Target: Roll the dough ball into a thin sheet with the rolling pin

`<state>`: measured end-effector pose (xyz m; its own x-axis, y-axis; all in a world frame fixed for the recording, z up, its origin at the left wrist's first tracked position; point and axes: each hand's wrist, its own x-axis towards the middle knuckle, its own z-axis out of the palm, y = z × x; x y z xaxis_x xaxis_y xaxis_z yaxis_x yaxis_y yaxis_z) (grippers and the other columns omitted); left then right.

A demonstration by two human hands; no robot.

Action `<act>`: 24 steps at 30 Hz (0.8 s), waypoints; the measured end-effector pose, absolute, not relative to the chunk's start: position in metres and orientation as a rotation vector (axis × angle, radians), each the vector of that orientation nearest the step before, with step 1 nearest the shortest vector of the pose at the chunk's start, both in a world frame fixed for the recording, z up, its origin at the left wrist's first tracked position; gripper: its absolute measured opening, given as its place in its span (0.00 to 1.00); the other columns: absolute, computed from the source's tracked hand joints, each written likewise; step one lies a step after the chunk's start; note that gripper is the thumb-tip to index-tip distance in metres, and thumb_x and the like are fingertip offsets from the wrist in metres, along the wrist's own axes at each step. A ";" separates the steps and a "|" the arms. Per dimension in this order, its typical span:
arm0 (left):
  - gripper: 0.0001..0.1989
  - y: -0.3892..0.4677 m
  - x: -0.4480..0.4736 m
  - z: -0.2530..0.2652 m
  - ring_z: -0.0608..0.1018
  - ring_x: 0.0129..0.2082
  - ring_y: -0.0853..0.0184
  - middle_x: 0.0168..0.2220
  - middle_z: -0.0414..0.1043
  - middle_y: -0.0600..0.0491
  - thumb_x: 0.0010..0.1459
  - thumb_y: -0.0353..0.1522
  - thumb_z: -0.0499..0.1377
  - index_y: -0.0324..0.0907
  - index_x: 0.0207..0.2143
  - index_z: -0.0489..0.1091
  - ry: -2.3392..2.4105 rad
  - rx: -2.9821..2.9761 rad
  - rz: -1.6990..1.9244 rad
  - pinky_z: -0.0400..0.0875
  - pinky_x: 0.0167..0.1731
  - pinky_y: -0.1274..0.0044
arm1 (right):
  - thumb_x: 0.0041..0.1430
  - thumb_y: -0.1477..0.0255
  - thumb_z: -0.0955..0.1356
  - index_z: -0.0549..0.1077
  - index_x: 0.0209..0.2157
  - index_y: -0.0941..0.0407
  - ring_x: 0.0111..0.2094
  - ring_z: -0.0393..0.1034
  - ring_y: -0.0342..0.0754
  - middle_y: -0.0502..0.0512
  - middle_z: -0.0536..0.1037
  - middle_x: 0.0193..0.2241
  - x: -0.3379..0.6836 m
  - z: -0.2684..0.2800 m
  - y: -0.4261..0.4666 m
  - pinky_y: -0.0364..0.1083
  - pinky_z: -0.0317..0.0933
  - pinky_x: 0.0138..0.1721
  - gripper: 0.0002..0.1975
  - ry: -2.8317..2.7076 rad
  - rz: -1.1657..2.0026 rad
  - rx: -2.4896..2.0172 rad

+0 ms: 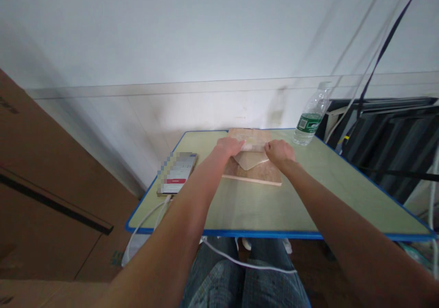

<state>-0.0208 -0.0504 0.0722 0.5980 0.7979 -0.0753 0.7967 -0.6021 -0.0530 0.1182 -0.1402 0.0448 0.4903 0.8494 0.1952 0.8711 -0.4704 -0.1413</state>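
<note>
Across a wooden board [252, 175] lies a pale rod [253, 148], shaped like a small rolling pin. My left hand [231, 146] is closed on its left end. On the other end, the fingers of my right hand [279, 151] are curled in a fist. A thin, pale, flat sheet [250, 161] spreads under and in front of the rod, one rounded corner pointing toward me; its material is unclear. Part of the board and both rod ends are hidden by my hands.
The board rests on a light green table [260, 212] with a blue edge. A phone [178, 173] with a white cable [147, 216] lies on the left. A clear water bottle [310, 120] stands at the back right. Cardboard [51, 184] is beside the table, left.
</note>
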 end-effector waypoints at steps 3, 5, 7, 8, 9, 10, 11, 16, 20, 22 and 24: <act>0.30 -0.052 -0.021 0.070 0.69 0.57 0.57 0.59 0.64 0.44 0.66 0.43 0.34 0.42 0.59 0.63 -1.428 -2.820 0.222 0.65 0.53 0.67 | 0.62 0.71 0.55 0.76 0.42 0.61 0.44 0.73 0.58 0.67 0.77 0.42 0.118 0.044 -0.142 0.49 0.63 0.40 0.20 -1.497 -0.202 -2.466; 0.31 -0.049 -0.021 0.068 0.66 0.60 0.59 0.62 0.59 0.46 0.65 0.44 0.33 0.41 0.63 0.55 -1.513 -2.834 0.201 0.63 0.55 0.69 | 0.63 0.71 0.54 0.74 0.44 0.60 0.43 0.73 0.57 0.67 0.77 0.42 0.118 0.043 -0.141 0.49 0.63 0.40 0.20 -1.497 -0.220 -2.461; 0.33 -0.043 -0.021 0.065 0.64 0.61 0.58 0.64 0.55 0.45 0.64 0.45 0.34 0.39 0.66 0.49 -1.585 -2.836 0.183 0.61 0.56 0.68 | 0.64 0.71 0.53 0.72 0.45 0.61 0.45 0.72 0.57 0.68 0.77 0.42 0.118 0.041 -0.139 0.49 0.62 0.41 0.20 -1.490 -0.205 -2.499; 0.33 -0.040 -0.020 0.064 0.63 0.61 0.57 0.64 0.55 0.45 0.64 0.45 0.35 0.39 0.66 0.47 -1.596 -2.840 0.184 0.60 0.57 0.68 | 0.64 0.71 0.53 0.72 0.46 0.61 0.46 0.71 0.57 0.68 0.77 0.42 0.118 0.040 -0.137 0.50 0.62 0.41 0.20 -1.487 -0.191 -2.525; 0.32 -0.037 -0.020 0.062 0.64 0.61 0.56 0.64 0.56 0.45 0.64 0.44 0.35 0.39 0.66 0.46 -1.599 -2.844 0.180 0.61 0.56 0.67 | 0.64 0.70 0.53 0.71 0.47 0.61 0.47 0.70 0.57 0.69 0.77 0.42 0.119 0.039 -0.135 0.50 0.62 0.42 0.21 -1.486 -0.174 -2.548; 0.32 -0.034 -0.019 0.061 0.65 0.60 0.56 0.63 0.57 0.45 0.63 0.43 0.36 0.40 0.66 0.48 -1.601 -2.844 0.167 0.61 0.55 0.66 | 0.65 0.69 0.52 0.71 0.47 0.60 0.48 0.70 0.58 0.69 0.77 0.42 0.119 0.039 -0.132 0.51 0.61 0.42 0.21 -1.488 -0.158 -2.567; 0.31 -0.032 -0.018 0.059 0.66 0.59 0.56 0.62 0.59 0.45 0.63 0.43 0.36 0.41 0.65 0.50 -1.598 -2.841 0.146 0.63 0.54 0.65 | 0.65 0.69 0.52 0.70 0.48 0.60 0.48 0.70 0.58 0.69 0.76 0.43 0.120 0.039 -0.129 0.51 0.61 0.43 0.22 -1.485 -0.141 -2.584; 0.26 -0.022 -0.013 0.055 0.70 0.55 0.55 0.57 0.66 0.45 0.63 0.40 0.38 0.45 0.58 0.61 -1.573 -2.816 0.059 0.66 0.50 0.64 | 0.64 0.68 0.52 0.72 0.49 0.58 0.48 0.70 0.57 0.67 0.76 0.46 0.126 0.041 -0.110 0.53 0.61 0.44 0.24 -1.443 -0.020 -2.645; 0.27 -0.014 -0.010 0.055 0.69 0.56 0.53 0.58 0.66 0.43 0.64 0.41 0.37 0.43 0.58 0.61 -1.538 -2.844 0.056 0.65 0.51 0.62 | 0.63 0.68 0.52 0.72 0.51 0.54 0.49 0.70 0.57 0.63 0.75 0.49 0.133 0.041 -0.096 0.53 0.61 0.44 0.24 -1.426 0.071 -2.654; 0.27 -0.010 -0.009 0.055 0.68 0.57 0.53 0.59 0.64 0.43 0.64 0.41 0.37 0.42 0.59 0.60 -1.533 -2.852 0.062 0.64 0.52 0.62 | 0.62 0.68 0.53 0.70 0.52 0.53 0.50 0.69 0.56 0.62 0.74 0.51 0.137 0.040 -0.091 0.54 0.61 0.46 0.24 -1.437 0.116 -2.660; 0.26 -0.004 -0.007 0.056 0.67 0.58 0.54 0.59 0.64 0.44 0.64 0.39 0.37 0.42 0.59 0.60 -1.538 -2.862 0.068 0.63 0.53 0.62 | 0.62 0.68 0.53 0.69 0.54 0.53 0.51 0.68 0.56 0.61 0.73 0.53 0.141 0.041 -0.086 0.55 0.60 0.48 0.24 -1.463 0.157 -2.668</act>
<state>-0.0071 -0.0041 0.0556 0.5524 0.8289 -0.0880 0.8335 -0.5475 0.0752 0.1407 -0.0861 0.0412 0.5345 0.8440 -0.0447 0.8342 -0.5353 -0.1327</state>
